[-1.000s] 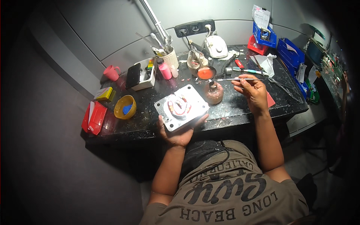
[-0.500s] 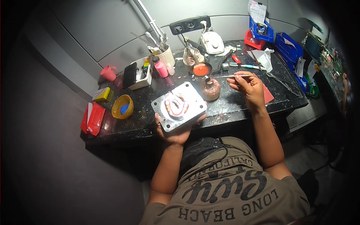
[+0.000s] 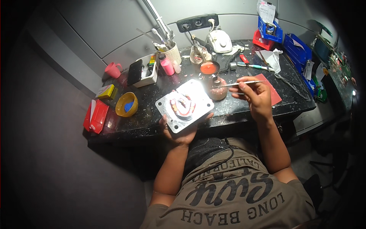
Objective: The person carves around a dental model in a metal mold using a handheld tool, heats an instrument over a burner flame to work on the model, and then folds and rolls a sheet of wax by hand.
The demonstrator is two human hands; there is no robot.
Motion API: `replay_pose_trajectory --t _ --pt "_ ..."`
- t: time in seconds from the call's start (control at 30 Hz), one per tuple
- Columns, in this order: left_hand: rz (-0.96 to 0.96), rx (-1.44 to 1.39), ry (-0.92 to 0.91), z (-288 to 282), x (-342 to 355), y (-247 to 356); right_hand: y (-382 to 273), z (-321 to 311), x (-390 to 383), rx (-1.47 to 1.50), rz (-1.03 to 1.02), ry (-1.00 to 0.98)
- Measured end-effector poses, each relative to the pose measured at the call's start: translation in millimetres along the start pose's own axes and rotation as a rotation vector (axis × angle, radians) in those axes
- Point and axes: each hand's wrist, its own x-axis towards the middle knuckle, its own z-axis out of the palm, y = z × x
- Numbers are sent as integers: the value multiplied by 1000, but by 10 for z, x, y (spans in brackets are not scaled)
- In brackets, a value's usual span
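Note:
My left hand is wrapped under a pale metal flask plate with round holes at its corners. Set in the plate is a horseshoe-shaped denture with teeth and pinkish-red gum; glare washes out part of it. My right hand pinches a thin metal spatula, pointing left. Its far end is by the neck of a round, pink-stained burner, just right of the plate; I cannot tell whether they touch. Behind the burner sits a small dark pan of orange-red wax.
A yellow bowl with blue material and a red box stand left. Further back are a pink bottle, a white bin and a tool holder. A red sheet and toothbrush lie right.
The spatula's far end has moved from the top of the burner to slightly lower beside its neck. The flask plate has turned slightly in my left hand. The whole view has shifted a little.

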Motion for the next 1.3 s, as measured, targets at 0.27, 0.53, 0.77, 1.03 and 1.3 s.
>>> replay_pose_trajectory --t 0.27,0.53,0.77,1.03,1.3 --pt "69 19 6 48 -51 6 -85 407 -426 -77 -69 -107" --pt "107 126 18 16 -40 -6 -48 478 -450 -183 -133 -145" --pt "112 19 31 89 -45 -4 -2 494 -419 -293 -203 -166" --pt "153 1 34 123 -38 -24 -3 492 -438 -296 -221 -177" --pt "108 -12 15 123 -50 -16 -65 424 -455 -306 -238 -145"
